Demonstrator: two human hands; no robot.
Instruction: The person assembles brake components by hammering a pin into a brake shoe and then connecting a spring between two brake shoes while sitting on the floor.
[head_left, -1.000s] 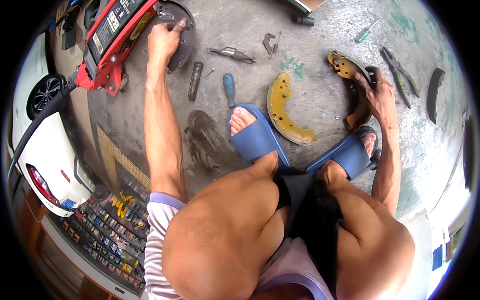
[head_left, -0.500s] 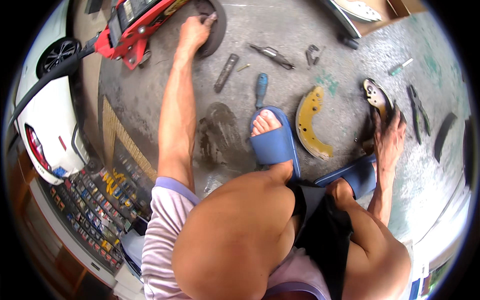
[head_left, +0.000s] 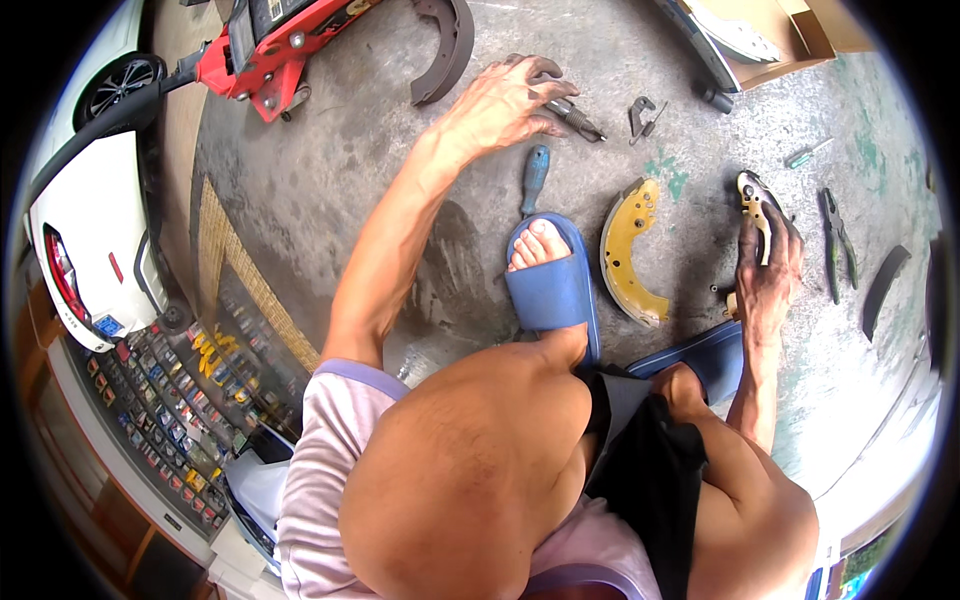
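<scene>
My left hand (head_left: 500,108) reaches over the floor with its fingers spread, just above a dark rod-like part with a coil spring (head_left: 578,120). Whether the fingertips touch that part I cannot tell. On the right, my right hand (head_left: 771,262) has its fingers around a brake shoe (head_left: 752,192), partly hidden by them. Between my hands lies a yellow brake shoe (head_left: 622,250), its holed inner face showing. A dark curved brake shoe (head_left: 460,50) rests at the top, beyond my left hand. A blue-handled screwdriver (head_left: 535,175) points at my left foot.
A red floor jack (head_left: 270,75) stands at upper left, a white car (head_left: 95,240) behind it. An open cardboard box (head_left: 790,50) is at upper right. Pliers (head_left: 838,245), a small screwdriver (head_left: 808,153), a dark curved strip (head_left: 885,290) and a small metal lever (head_left: 642,118) lie around.
My left hand has let go of the dark brake shoe and moved right and nearer, to the spring part. My right hand stays at its brake shoe, fingers shifted over it.
</scene>
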